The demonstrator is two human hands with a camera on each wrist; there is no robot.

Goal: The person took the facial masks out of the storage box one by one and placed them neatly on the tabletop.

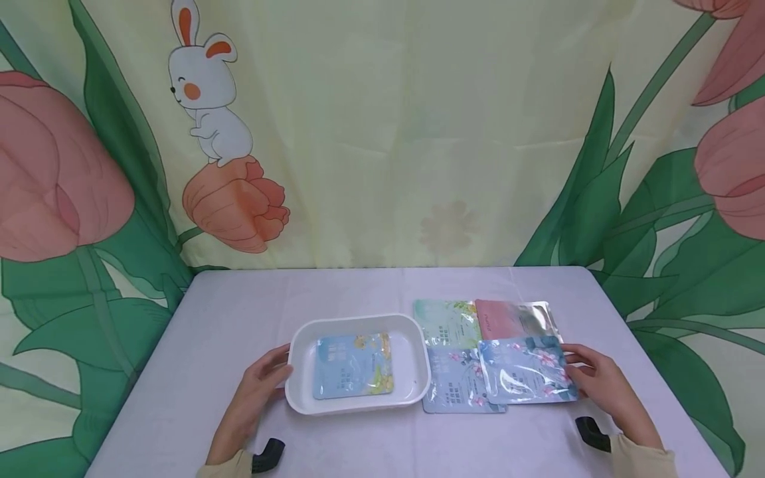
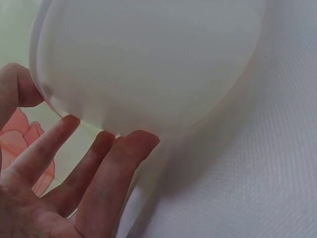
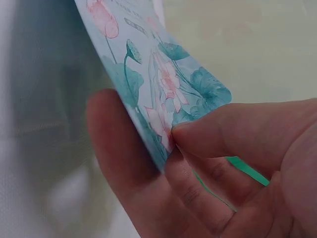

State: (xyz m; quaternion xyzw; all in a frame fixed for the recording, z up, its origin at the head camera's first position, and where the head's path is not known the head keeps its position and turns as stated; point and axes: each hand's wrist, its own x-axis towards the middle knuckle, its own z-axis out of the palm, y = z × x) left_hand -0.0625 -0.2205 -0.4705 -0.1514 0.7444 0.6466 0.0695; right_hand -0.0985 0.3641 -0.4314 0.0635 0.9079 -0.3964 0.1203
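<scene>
My left hand (image 1: 255, 392) grips the left end of a white plastic tray (image 1: 411, 382). In the left wrist view its thumb sits at the rim and its fingers lie against the tray's outside. Inside the tray a blue sheet mask packet (image 1: 349, 366) with yellow flowers lies flat. Over on the right, my right hand (image 1: 606, 388) pinches the right edge of a blue lotus-print sheet mask packet (image 1: 528, 373). Thumb and fingers hold its corner in the right wrist view. This packet overlaps another blue packet (image 1: 454, 382) with pink blossoms.
Behind the blue packets lie a green packet (image 1: 445, 323) and a pink-and-silver one (image 1: 516, 318). A pale cloth covers the table (image 1: 239, 312). Behind it hangs a curtain (image 1: 382, 133) printed with tulips and a rabbit. A black wrist device (image 1: 592, 435) shows by each sleeve.
</scene>
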